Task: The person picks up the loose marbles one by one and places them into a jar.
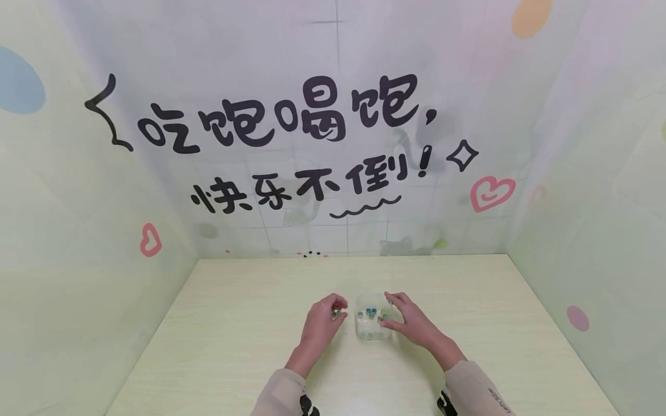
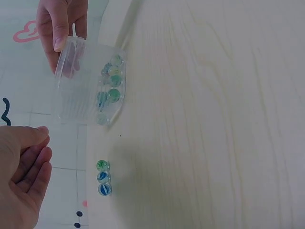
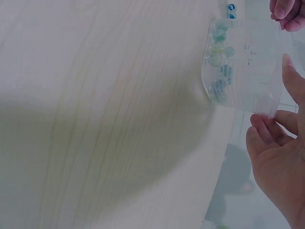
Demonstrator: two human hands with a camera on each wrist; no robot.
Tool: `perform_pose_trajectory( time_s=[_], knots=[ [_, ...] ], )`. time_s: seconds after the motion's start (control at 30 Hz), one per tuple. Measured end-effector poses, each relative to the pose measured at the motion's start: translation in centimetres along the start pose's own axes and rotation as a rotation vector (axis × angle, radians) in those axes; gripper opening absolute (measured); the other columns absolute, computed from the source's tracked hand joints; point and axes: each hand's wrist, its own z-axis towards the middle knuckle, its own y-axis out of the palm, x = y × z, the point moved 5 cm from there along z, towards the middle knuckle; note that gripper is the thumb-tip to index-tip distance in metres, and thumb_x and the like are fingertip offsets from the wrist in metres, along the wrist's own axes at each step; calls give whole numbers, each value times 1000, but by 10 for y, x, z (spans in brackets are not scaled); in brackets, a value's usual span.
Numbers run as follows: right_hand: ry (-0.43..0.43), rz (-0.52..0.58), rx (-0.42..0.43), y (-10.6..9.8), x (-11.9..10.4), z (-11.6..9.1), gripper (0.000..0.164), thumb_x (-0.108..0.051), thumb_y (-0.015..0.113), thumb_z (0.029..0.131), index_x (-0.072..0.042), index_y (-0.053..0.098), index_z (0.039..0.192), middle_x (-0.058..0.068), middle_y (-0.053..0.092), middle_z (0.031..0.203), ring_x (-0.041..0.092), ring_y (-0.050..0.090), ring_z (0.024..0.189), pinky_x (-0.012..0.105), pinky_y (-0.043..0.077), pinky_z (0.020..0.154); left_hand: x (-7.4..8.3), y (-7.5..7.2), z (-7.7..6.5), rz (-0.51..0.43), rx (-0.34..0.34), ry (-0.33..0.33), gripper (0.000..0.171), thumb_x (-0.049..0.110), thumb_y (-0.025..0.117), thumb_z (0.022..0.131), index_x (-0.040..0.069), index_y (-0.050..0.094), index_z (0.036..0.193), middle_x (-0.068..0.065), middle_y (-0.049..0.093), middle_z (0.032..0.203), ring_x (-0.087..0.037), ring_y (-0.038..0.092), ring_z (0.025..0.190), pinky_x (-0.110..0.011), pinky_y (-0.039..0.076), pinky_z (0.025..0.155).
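Note:
A clear plastic box (image 1: 364,332) stands on the table with several glass marbles (image 2: 113,81) on its bottom, green and blue-swirled. My right hand (image 1: 416,326) grips the box at its right side, thumb near the front and fingers toward the back. Just left of the box, my left hand (image 1: 319,323) is raised above the table, fingers loosely bent, with a gap between thumb and forefinger. Three loose marbles (image 2: 103,177), one green and two blue-striped, lie in a row on the table near the left hand. No marble shows in its fingers in the left wrist view.
The pale wood-grain table (image 1: 234,323) spreads around both hands. Printed cloth walls (image 1: 354,52) enclose it at the back and on both sides, with black lettering on the back one.

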Motion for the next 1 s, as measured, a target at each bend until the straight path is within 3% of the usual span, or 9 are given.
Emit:
perform_pose_trajectory(
  time_s=[0.53,1.0],
  knots=[
    [2,6,-3,0,-1,-1,74,-28,71,93,5,37,149,22,45,143,43,47,133,60,42,110,-27,-26,9,-33,62,-68,17,6,73,88,11,67,103,-3,74,101,-21,69,98,-37,59,90],
    [5,4,-3,0,-1,-1,73,-26,71,93,5,37,149,23,46,143,43,47,133,60,42,110,-54,-14,8,9,16,-124,16,4,74,86,9,67,100,-3,72,97,-21,68,94,-37,60,85]
  ],
)
